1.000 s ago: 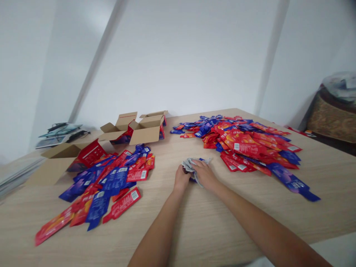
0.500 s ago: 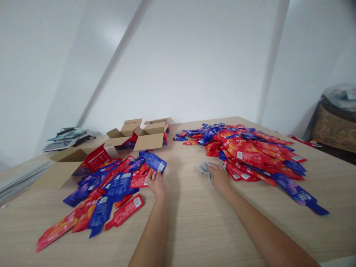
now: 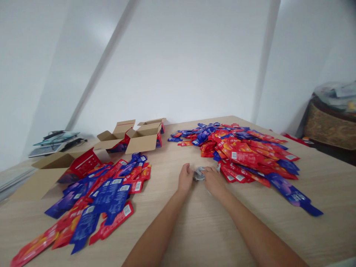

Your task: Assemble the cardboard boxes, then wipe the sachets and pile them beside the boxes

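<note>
A crumpled grey cloth (image 3: 199, 173) lies between my two hands, low over the middle of the table. My right hand (image 3: 213, 179) is closed on its right side. At its left edge is my left hand (image 3: 185, 178), fingers curled together and gripping the cloth's edge. Beside my right hand spreads a big pile of red and blue sachets (image 3: 244, 152). Further from my left hand, a second heap of red and blue sachets (image 3: 111, 193) lies on the left, several with white barcode labels.
Open cardboard boxes (image 3: 141, 144) stand behind the left heap, and another open box (image 3: 36, 181) is at the far left. Folders and cables (image 3: 57, 141) lie at the back left. A patterned chair (image 3: 328, 122) with a plastic-wrapped bundle stands beyond the table's right edge.
My left hand has let go of a blue sachet, now lying on the left heap, and has moved right to the cloth. My right hand stays on the cloth. The view has shifted slightly right.
</note>
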{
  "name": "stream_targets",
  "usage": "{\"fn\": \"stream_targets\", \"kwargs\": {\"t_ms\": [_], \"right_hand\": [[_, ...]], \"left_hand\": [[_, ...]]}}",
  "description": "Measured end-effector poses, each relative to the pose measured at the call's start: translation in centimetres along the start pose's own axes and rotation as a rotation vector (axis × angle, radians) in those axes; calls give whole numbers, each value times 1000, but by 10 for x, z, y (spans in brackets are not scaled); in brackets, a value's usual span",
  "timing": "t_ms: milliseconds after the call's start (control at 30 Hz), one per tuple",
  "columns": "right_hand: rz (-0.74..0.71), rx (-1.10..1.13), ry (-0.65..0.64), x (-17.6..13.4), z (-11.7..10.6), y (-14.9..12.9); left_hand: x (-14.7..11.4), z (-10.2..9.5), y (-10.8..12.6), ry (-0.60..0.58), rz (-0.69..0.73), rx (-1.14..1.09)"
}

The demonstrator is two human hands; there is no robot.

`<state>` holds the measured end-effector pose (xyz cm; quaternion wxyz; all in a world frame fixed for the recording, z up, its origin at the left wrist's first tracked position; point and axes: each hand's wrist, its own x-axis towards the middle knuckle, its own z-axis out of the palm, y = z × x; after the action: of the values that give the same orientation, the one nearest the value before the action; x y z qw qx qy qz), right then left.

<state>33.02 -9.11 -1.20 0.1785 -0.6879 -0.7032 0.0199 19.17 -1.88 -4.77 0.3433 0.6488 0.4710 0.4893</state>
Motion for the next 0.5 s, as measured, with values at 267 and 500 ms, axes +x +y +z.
{"fn": "stream_targets", "kwargs": {"t_ms": [267,500], "right_hand": [[124,-103,17,-1,-10,14],[125,-69,27,0,-11,17]], "left_hand": [[71,96,41,-489,443,505],[100,106,35,-525,420,750]]}}
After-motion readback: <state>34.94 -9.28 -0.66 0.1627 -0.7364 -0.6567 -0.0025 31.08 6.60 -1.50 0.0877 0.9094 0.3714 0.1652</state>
